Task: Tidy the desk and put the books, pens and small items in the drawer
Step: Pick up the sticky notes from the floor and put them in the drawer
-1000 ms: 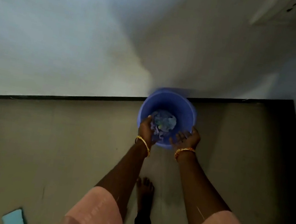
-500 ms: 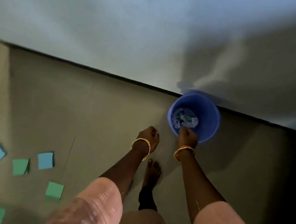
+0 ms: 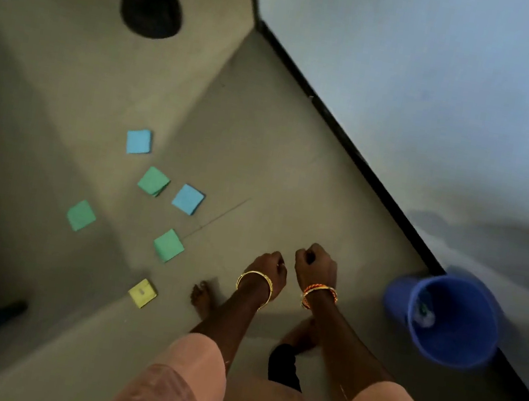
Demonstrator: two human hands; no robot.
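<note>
1. Six paper squares lay on the floor (image 3: 264, 151), left of the person: a blue note (image 3: 139, 141) farthest, a green note (image 3: 154, 181) and a second blue note (image 3: 188, 199) side by side nearer, a third green one (image 3: 81, 215) out to the left, a fourth green one (image 3: 168, 245) near the bare foot (image 3: 202, 298), and a yellow note (image 3: 142, 293) nearest of all. These small items were well apart from any drawer; neither drawer nor desk was in view.

2. Risks, as I judged them:
   - The foot stood just beside the yellow and nearest green notes, so a step to the left could have crumpled or scattered them.
   - The notes were thin and flat on a smooth floor; fingertips could have slid over an edge and pushed a sheet away instead of lifting it.
   - The blue bin (image 3: 451, 322) sat at the right against the wall, with scraps inside. Notes gathered in a hurry could have ended up there and not in the drawer.
   - The light was dim and the view blurred, so a note in the shadow at the left could have been missed.

3. The left hand (image 3: 268, 268) hung over the floor with fingers curled in; nothing showed in it.

4. The right hand (image 3: 315, 265) was close beside it, also curled into a loose fist, apparently empty and touching nothing.
</note>
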